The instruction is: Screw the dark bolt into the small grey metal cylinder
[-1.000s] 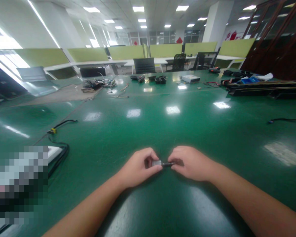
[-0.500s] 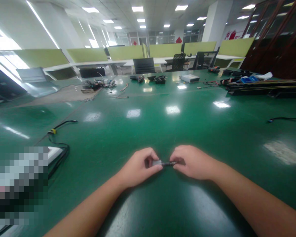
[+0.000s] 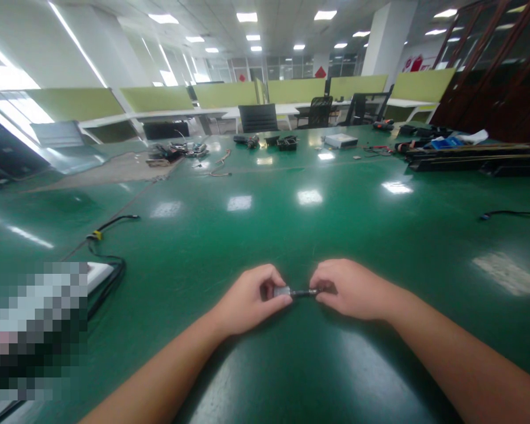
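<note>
Between my two hands lies a small pen-like rod, with a wider silver-grey end and a thin dark shaft (image 3: 304, 292). My left hand (image 3: 252, 299) is closed in a pinch on the grey end (image 3: 282, 291), thumb below and forefinger above. At the other end, my right hand (image 3: 351, 290) has its thumb and fingertips pinched on the tip of the shaft, which they partly hide. Both hands stay low over the green tabletop (image 3: 265, 235). The exact kind of the rod cannot be made out.
On the left, black cables (image 3: 110, 277) lie beside a white-edged object (image 3: 98, 274) that is mostly pixelated. Another dark cable (image 3: 512, 213) is at the right. Along the far side are a white box (image 3: 341, 141), tangled parts (image 3: 176, 151) and stacked black bars (image 3: 463, 159).
My right hand has shifted slightly to the right, and a little more of the dark shaft shows between the hands. My left hand is nearly still.
</note>
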The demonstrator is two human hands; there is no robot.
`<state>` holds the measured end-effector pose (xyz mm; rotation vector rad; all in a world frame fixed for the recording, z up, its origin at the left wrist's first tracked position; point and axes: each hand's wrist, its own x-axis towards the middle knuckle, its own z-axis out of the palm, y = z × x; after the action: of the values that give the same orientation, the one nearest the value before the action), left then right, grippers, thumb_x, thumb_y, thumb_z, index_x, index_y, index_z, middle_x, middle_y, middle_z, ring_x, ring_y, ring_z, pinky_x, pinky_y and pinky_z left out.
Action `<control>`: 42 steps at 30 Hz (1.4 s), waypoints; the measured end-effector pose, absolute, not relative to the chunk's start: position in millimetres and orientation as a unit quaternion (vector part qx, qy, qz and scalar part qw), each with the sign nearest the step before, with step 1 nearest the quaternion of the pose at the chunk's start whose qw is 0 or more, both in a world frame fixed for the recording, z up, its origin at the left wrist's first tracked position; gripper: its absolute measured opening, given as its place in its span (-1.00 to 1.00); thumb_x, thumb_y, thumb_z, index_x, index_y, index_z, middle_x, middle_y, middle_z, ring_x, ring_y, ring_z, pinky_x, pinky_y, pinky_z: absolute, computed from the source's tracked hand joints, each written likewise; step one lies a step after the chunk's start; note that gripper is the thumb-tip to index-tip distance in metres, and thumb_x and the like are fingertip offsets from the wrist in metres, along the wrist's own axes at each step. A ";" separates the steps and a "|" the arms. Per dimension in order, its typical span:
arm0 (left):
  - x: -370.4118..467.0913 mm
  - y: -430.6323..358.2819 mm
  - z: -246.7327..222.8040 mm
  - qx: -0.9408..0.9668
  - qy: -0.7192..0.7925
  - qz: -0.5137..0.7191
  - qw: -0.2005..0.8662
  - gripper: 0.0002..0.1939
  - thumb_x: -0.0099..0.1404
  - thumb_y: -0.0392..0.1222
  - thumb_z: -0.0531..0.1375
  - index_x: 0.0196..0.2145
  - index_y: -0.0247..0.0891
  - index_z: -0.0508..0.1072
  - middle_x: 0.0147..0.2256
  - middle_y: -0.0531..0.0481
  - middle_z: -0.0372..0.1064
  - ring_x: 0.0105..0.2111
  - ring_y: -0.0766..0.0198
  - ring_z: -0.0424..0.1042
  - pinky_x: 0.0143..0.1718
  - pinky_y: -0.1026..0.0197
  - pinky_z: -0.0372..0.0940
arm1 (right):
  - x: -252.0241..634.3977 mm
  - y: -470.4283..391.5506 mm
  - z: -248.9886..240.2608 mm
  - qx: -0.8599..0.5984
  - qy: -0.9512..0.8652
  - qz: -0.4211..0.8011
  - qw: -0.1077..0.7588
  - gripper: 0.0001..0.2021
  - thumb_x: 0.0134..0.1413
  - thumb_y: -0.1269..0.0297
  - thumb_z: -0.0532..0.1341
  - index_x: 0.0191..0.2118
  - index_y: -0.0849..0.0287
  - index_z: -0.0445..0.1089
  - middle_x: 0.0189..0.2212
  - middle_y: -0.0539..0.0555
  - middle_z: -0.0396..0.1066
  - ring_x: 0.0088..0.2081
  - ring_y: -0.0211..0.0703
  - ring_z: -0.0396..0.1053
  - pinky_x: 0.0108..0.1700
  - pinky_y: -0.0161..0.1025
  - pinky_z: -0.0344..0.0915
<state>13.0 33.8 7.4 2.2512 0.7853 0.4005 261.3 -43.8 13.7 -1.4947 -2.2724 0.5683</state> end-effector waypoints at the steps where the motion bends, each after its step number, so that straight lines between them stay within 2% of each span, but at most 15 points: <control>1: 12.9 33.9 7.1 0.871 0.305 0.154 0.353 -0.76 0.30 -0.03 0.29 -0.26 -0.27 0.43 -0.34 0.01 0.43 -0.39 0.29 0.40 -0.33 0.27 0.28 | 262.6 -43.8 14.4 -0.530 -0.804 0.203 0.175 -0.89 0.07 0.42 0.31 -0.26 0.12 0.52 -0.36 0.00 0.47 -0.33 -0.21 0.35 -0.28 -0.28 0.17; 9: 13.1 33.4 7.3 0.869 0.311 0.148 0.355 -0.75 0.29 -0.03 0.30 -0.27 -0.27 0.42 -0.33 0.00 0.43 -0.39 0.29 0.40 -0.33 0.26 0.28 | 279.8 -43.2 20.4 -0.557 -0.793 0.205 0.138 -0.87 0.05 0.44 0.29 -0.28 0.11 0.55 -0.34 0.02 0.49 -0.31 -0.19 0.38 -0.29 -0.27 0.20; 20: 13.9 33.5 7.4 0.875 0.302 0.162 0.342 -0.76 0.27 -0.05 0.31 -0.29 -0.27 0.42 -0.37 0.02 0.41 -0.41 0.30 0.38 -0.36 0.28 0.25 | 267.6 -44.5 17.5 -0.547 -0.787 0.225 0.173 -0.90 0.06 0.42 0.33 -0.28 0.13 0.54 -0.37 -0.01 0.46 -0.36 -0.24 0.36 -0.32 -0.30 0.18; 25: 14.4 33.8 6.1 0.878 0.291 0.164 0.343 -0.77 0.26 -0.06 0.31 -0.29 -0.27 0.42 -0.38 0.03 0.39 -0.41 0.30 0.37 -0.37 0.28 0.24 | 249.7 -41.4 8.2 -0.527 -0.804 0.203 0.187 -0.92 0.15 0.32 0.31 -0.23 0.10 0.55 -0.35 0.00 0.48 -0.31 -0.21 0.36 -0.27 -0.26 0.18; 28: 14.5 33.3 5.0 0.879 0.289 0.172 0.339 -0.77 0.24 -0.06 0.31 -0.32 -0.27 0.41 -0.40 0.04 0.38 -0.42 0.30 0.35 -0.38 0.28 0.23 | 233.1 -38.1 -0.4 -0.504 -0.819 0.172 0.212 -0.89 0.19 0.35 0.26 -0.19 0.14 0.54 -0.27 0.07 0.49 -0.21 -0.14 0.38 -0.16 -0.21 0.20; 36: 17.0 30.3 6.1 0.878 0.308 0.164 0.327 -0.77 0.11 -0.19 0.36 -0.27 -0.25 0.45 -0.37 0.05 0.39 -0.40 0.28 0.37 -0.38 0.27 0.22 | 226.1 -38.3 -7.1 -0.508 -0.802 0.174 0.262 -0.89 0.11 0.40 0.32 -0.21 0.14 0.49 -0.30 0.02 0.49 -0.25 -0.17 0.34 -0.19 -0.23 0.17; 42: 16.1 31.2 5.5 0.877 0.313 0.161 0.326 -0.78 0.13 -0.18 0.36 -0.31 -0.25 0.43 -0.39 0.06 0.38 -0.41 0.29 0.36 -0.38 0.28 0.21 | 226.0 -38.8 -5.7 -0.510 -0.797 0.180 0.269 -0.91 0.09 0.42 0.32 -0.26 0.15 0.46 -0.33 0.01 0.47 -0.26 -0.17 0.34 -0.19 -0.23 0.17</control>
<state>16.1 31.2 5.5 2.2985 0.8203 0.4210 226.0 -38.8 -5.7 -1.3762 -2.1477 0.4851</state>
